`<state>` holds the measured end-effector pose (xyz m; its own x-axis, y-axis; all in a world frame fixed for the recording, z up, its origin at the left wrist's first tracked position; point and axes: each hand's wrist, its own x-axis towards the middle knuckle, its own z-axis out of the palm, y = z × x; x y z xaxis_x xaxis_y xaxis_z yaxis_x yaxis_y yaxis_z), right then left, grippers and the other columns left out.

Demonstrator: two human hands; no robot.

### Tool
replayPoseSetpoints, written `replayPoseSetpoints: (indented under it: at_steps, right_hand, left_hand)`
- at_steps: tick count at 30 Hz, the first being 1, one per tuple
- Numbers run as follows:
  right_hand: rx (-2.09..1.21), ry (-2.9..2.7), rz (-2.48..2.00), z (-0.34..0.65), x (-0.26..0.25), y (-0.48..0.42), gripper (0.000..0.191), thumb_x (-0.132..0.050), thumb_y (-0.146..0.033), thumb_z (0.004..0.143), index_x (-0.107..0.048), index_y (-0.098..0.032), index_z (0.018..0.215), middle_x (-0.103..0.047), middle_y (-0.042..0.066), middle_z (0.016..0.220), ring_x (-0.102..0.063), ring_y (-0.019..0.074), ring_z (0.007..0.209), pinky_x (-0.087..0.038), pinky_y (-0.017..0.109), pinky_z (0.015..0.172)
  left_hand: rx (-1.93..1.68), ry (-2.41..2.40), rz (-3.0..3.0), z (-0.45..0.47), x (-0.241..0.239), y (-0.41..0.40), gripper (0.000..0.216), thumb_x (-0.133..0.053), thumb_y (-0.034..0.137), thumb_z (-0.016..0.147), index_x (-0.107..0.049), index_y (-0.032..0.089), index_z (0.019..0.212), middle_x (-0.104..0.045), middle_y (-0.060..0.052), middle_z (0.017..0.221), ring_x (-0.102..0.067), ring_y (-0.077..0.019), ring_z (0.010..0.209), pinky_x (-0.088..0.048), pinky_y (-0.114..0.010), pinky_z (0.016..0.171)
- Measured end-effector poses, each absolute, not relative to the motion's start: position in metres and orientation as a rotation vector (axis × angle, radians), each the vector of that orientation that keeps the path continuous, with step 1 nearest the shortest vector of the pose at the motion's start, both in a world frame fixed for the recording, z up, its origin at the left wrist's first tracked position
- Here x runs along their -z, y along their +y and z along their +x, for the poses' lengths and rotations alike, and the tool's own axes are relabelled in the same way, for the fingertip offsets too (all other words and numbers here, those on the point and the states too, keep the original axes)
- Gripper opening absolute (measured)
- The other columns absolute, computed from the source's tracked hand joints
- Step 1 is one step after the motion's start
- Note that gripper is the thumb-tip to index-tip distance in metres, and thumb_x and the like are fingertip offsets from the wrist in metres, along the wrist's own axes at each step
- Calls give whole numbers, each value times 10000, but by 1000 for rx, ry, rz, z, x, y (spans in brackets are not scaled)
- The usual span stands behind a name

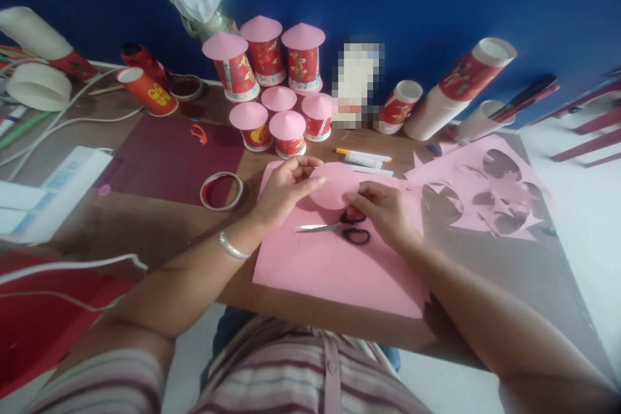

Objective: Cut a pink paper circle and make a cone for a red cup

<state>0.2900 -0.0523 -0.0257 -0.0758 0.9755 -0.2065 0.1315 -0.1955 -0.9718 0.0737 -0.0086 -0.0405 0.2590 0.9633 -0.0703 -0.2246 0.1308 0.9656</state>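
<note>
Between my two hands is a pink paper circle (pixel 332 187), held up above a large pink paper sheet (pixel 334 272). My left hand (pixel 286 191) pinches its left edge between thumb and fingers. On the opposite edge, my right hand (pixel 385 210) closes thumb and fingertips on the paper. Just under the circle lie dark-handled scissors (pixel 356 235) on the sheet, with their blades pointing left. Beyond my hands stand several red paper tubes with pink cone tops (pixel 287 132), larger ones behind smaller ones.
Pink paper scraps (pixel 478 191) with round holes lie to the right. A tape roll (pixel 222 191) rests beside a maroon sheet (pixel 184 162) on the left. Pens (pixel 363 155) lie behind my hands. Tall tubes (pixel 451 90) stand by the blue wall, and white cables (pixel 72 97) cross the left side.
</note>
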Motion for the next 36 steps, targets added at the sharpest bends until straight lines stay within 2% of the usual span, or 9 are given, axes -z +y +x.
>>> replayPoseSetpoints:
  at_steps: [3, 7, 11, 14, 18, 24, 30, 33, 36]
  right_hand:
    - [-1381, -1220, -1397, 289, 28, -53, 475, -861, -643, 735, -700, -197, 747, -682, -6, 639, -655, 142, 591, -571, 258, 556]
    - [-1413, -1219, -1391, 287, 30, -54, 490, -869, -653, 716, -694, -197, 745, -686, -2, 652, -659, 148, 606, -570, 268, 569]
    - [-1393, -1406, -1380, 286, 34, -58, 442, -758, -624, 858, -684, -195, 783, -709, 16, 687, -662, 161, 611, -546, 280, 577]
    - [-1070, -1827, -1326, 290, 37, -58, 345, -640, -486, 993, -698, -190, 826, -724, 34, 733, -641, 151, 622, -492, 274, 593]
    - [-426, -2361, -1174, 300, 36, -56, 281, -551, -330, 1056, -717, -174, 891, -732, 65, 823, -628, 158, 701, -438, 286, 648]
    - [-196, -2859, -1146, 315, 11, -57, 130, -637, -239, 990, -713, -154, 1053, -727, 86, 1004, -674, 196, 798, -412, 306, 614]
    - [21, -2978, -1153, 303, -2, -77, 316, -556, -112, 1006, -670, -160, 1297, -751, 122, 1116, -708, 246, 945, -516, 348, 774]
    - [173, -3003, -1176, 292, 4, -84, 363, -538, -30, 970, -691, -137, 1281, -753, 124, 1012, -703, 254, 888, -522, 359, 757]
    - [70, -3005, -1165, 296, 3, -79, 383, -527, 0, 945, -719, -137, 1247, -760, 131, 983, -710, 245, 858, -533, 349, 744]
  left_hand:
    - [-974, 862, 1103, 75, 39, -12, 456, -931, 303, 723, -736, 175, 1114, -781, -66, 1082, -704, -203, 1023, -564, -306, 900]
    - [-899, 905, 1170, 77, 37, -17, 388, -905, 359, 765, -768, 164, 1072, -784, -59, 1015, -696, -195, 925, -560, -296, 818]
    - [-945, 949, 1201, 78, 35, -19, 292, -872, 398, 802, -778, 155, 934, -751, -36, 885, -645, -162, 806, -538, -279, 744]
    - [-1022, 980, 1176, 77, 35, -18, 273, -851, 413, 820, -767, 163, 891, -717, -21, 839, -621, -151, 778, -521, -269, 716]
    - [-1078, 1042, 1152, 72, 35, -15, 330, -836, 484, 817, -741, 170, 848, -698, -20, 803, -615, -156, 745, -494, -262, 643]
    - [-1112, 1079, 1174, 70, 40, -10, 325, -828, 490, 819, -735, 182, 864, -708, -15, 828, -616, -164, 755, -503, -270, 660]
    - [-1123, 1085, 1262, 74, 44, -7, 303, -809, 458, 836, -741, 163, 820, -689, -16, 799, -600, -167, 780, -516, -283, 733]
    - [-1124, 1123, 1303, 75, 43, -7, 293, -811, 452, 831, -760, 163, 834, -706, -25, 816, -608, -182, 815, -520, -289, 749]
    - [-1126, 1130, 1321, 74, 41, -6, 293, -817, 450, 825, -759, 163, 827, -714, -25, 810, -614, -185, 818, -518, -282, 746]
